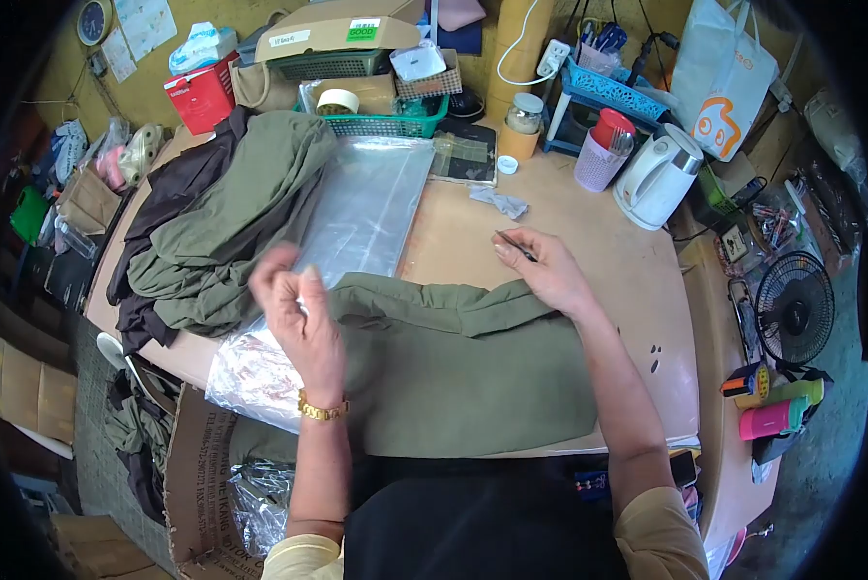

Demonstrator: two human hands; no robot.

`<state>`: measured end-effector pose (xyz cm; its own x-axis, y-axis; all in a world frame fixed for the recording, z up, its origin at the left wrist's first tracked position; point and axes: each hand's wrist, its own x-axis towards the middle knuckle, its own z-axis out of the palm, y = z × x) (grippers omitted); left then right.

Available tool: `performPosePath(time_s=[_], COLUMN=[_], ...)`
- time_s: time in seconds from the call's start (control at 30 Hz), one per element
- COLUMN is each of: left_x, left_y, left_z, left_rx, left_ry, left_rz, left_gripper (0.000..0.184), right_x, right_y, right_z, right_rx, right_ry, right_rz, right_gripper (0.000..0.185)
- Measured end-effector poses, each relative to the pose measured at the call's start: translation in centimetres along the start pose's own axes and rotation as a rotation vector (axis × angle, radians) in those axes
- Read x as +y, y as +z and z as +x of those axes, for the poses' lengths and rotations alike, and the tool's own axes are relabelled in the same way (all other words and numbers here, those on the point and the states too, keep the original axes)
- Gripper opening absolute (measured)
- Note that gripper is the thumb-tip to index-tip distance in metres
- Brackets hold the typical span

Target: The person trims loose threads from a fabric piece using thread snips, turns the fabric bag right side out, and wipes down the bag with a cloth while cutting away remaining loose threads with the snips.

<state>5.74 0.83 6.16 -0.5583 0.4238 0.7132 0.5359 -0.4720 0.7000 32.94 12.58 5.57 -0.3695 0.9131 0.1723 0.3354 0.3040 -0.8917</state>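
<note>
A dark green garment, with a gathered waistband-like edge along its far side, lies spread in front of me on the table. My right hand is closed around a slim dark pointed tool, its exact kind unclear, just beyond the garment's far edge. Raised over the garment's left end is my left hand, its fingers curled and smeared by motion. Whether anything is between those fingers cannot be made out. A gold watch or bracelet circles the left wrist.
Green and dark clothes are heaped at the left, beside clear plastic bags. A green basket, a white kettle and a lilac cup stand along the back. An open cardboard box is below the table's left front.
</note>
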Motion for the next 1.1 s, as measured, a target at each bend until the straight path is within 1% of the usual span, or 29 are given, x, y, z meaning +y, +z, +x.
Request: performPosePath(time_s=[0.03, 0.07, 0.13, 0.17, 0.2, 0.23, 0.27, 0.3, 0.33, 0.37, 0.4, 0.43, 0.47, 0.5, 0.53, 0.57, 0.63, 0.67, 0.7, 0.73, 0.77, 0.8, 0.83, 0.87, 0.9, 0.93, 1.0, 1.07, 1.1], left_x=[0.3, 0.7, 1.7, 2.3, 2.8, 2.2, 2.6, 1.9, 1.7, 1.7, 1.5, 1.4, 1.3, 1.2, 1.1, 1.2, 1.5, 1.6, 1.4, 1.0, 0.8, 0.6, 0.4, 0.5, 0.5, 0.7, 0.9, 0.9, 1.0], left_y=[-0.1, -0.4, -1.2, -2.0, -2.7, -2.1, -1.3, -0.3, 0.6, 1.7, 2.7, 3.7, 4.4, 4.8, 5.2, 5.5, 5.8, 6.0, 6.2, 6.4, 6.5, 6.5, 6.3, 6.2, 6.0, 6.0, 5.6, 5.1, 4.9], left_z=[0.8, 0.4, -1.2, -1.5, -1.8, -2.8, -3.3, -5.0, -6.8, -8.2, -9.1, -9.7, -10.3, -10.8, -11.3, -11.7, -12.1, -12.3, -12.5, -12.7, -12.5, -12.3, -12.0, -11.5, -10.9, -10.3, -9.6, -9.3, -9.1], left_rx=[0.111, 0.109, -0.171, -0.533, -0.894, -1.182, -1.374, -1.376, -1.217, -1.056, -1.054, -0.847, -0.623, -0.625, -0.561, -0.495, -0.453, -0.409, -0.410, -0.337, -0.263, -0.260, -0.216, -0.169, -0.162, -0.207, -0.262, -0.404, -0.409], left_ry=[0.290, 0.289, -0.188, -0.482, -0.778, -0.886, -0.982, -1.068, -1.086, -1.098, -1.100, -1.288, -1.464, -1.467, -1.505, -1.542, -1.570, -1.596, -1.596, -1.634, -1.668, -1.664, -1.651, -1.637, -1.635, -1.601, -1.571, -1.513, -1.520], left_rz=[0.340, 0.347, -0.174, -0.245, -0.314, -0.316, -0.277, -0.390, -0.515, -0.634, -0.639, -0.793, -0.939, -0.944, -0.969, -0.994, -0.956, -0.912, -0.911, -0.922, -0.933, -0.932, -0.989, -1.046, -1.047, -1.103, -1.159, -1.155, -1.157], left_gripper=[0.017, 0.017, 0.011, 0.015, 0.019, 0.027, 0.033, 0.040, 0.042, 0.044, 0.044, 0.039, 0.036, 0.036, 0.032, 0.028, 0.027, 0.026, 0.026, 0.025, 0.023, 0.023, 0.029, 0.035, 0.035, 0.035, 0.035, 0.028, 0.028], right_x=[0.0, 0.2, 0.3, -0.5, -2.1, -2.9, -2.3, -1.2, -0.6, -1.3, -2.4, -3.0, -2.9, -2.8, -2.6, -1.8, 0.2, 0.1, 0.0, -0.1, -0.4, -0.8, -1.0, -0.8, -0.4, -0.2, -1.4, -2.2, -2.3], right_y=[0.6, 1.1, 1.9, 1.9, 1.6, 1.6, 1.8, 2.1, 2.2, 2.0, 1.6, 1.3, 1.4, 1.7, 2.0, 2.5, 3.4, 3.2, 2.9, 2.9, 2.9, 3.0, 3.1, 2.9, 2.4, 2.1, 1.7, 1.2, 1.2], right_z=[0.3, 0.5, 1.0, 1.2, 1.2, 1.3, 1.1, 0.8, 0.5, 0.3, -0.1, -0.4, -0.6, -0.7, -0.7, -0.4, 0.2, 0.7, 1.5, 1.9, 1.8, 1.6, 1.5, 1.4, 1.1, 0.8, 0.0, -0.6, -0.9], right_rx=[-0.052, -0.058, -0.240, -0.244, -0.436, -0.630, -0.636, -0.575, -0.508, -0.510, -0.448, -0.383, -0.379, -0.242, -0.106, -0.105, 0.142, 0.142, -0.127, -0.395, -0.394, -0.414, -0.436, -0.443, -0.410, -0.374, -0.347, -0.313, -0.298], right_ry=[0.024, 0.026, 0.069, 0.071, 0.128, 0.182, 0.181, 0.151, 0.122, 0.122, 0.144, 0.167, 0.172, 0.094, 0.014, 0.014, -0.218, -0.217, -0.086, 0.045, 0.042, 0.093, 0.143, 0.139, 0.153, 0.169, 0.176, 0.186, 0.162], right_rz=[-0.052, -0.047, -0.150, -0.148, -0.277, -0.408, -0.410, -0.108, 0.192, 0.188, 0.174, 0.160, 0.157, 0.021, -0.114, -0.118, -0.415, -0.416, -0.411, -0.398, -0.396, -0.277, -0.159, -0.160, -0.054, 0.051, 0.060, 0.066, 0.074], right_gripper=[0.046, 0.046, 0.046, 0.046, 0.042, 0.040, 0.040, 0.033, 0.027, 0.027, 0.026, 0.025, 0.025, 0.026, 0.029, 0.029, 0.031, 0.031, 0.030, 0.030, 0.030, 0.026, 0.022, 0.022, 0.019, 0.017, 0.015, 0.014, 0.016])
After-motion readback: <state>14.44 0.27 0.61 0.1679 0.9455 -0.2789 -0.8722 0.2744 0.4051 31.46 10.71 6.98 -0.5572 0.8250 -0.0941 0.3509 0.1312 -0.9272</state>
